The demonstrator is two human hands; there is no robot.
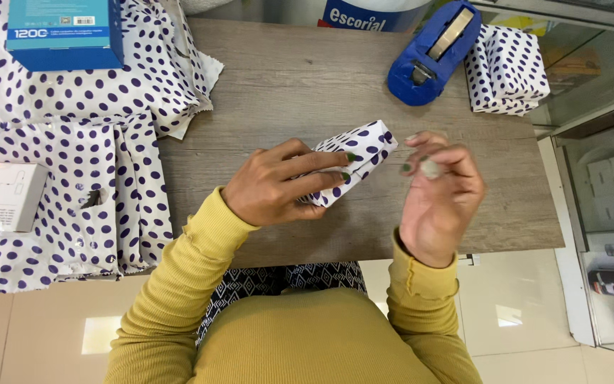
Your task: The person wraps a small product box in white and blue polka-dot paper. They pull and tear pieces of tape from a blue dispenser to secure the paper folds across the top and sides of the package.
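Observation:
My left hand (278, 185) grips a small box wrapped in white paper with dark blue dots (360, 153), holding it tilted just above the wooden table (286, 92). Two fingers press the folded paper at its end. My right hand (438, 192) hovers just right of the box, fingers curled, pinching a small clear piece of tape (431, 168) between thumb and fingertips. Both sleeves are mustard yellow.
A blue tape dispenser (431, 53) stands at the back right, beside a second dotted wrapped parcel (506, 67). Sheets of dotted wrapping paper (72, 192) cover the left side, with a blue box (65, 32) and a white box (5, 195) on them. A glass case sits at right.

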